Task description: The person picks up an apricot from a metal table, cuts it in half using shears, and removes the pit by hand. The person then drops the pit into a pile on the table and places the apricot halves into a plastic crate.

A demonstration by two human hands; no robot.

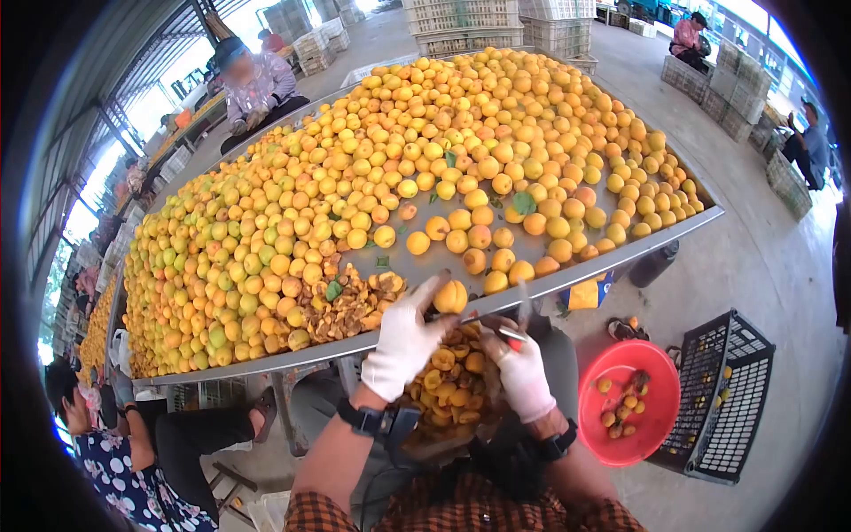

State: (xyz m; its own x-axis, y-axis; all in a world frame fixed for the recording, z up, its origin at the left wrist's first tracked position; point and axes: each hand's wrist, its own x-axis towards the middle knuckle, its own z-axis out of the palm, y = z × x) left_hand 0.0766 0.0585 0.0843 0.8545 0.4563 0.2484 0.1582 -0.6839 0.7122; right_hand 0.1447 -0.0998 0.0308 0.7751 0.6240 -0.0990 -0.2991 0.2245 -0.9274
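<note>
At the near edge of the metal table, my left hand [406, 341], in a white glove with bare fingertips, grips a whole apricot [450, 297] between thumb and fingers. In my right hand [521, 371], also gloved, is a small knife [523, 310], its blade pointing up and a bit of red handle showing. The blade stands to the right of the apricot, apart from it. Below both hands, between my knees, split apricot halves [450, 383] fill a container whose rim is mostly hidden. A heap of torn apricot pieces [355, 306] lies on the table left of my left hand.
Whole apricots [355, 168] cover much of the metal table [651, 241]. On the floor at right are a red basin [628, 355] with some fruit and a black crate [722, 390]. A seated person [133, 443] is close on the left; another [257, 84] sits across the table.
</note>
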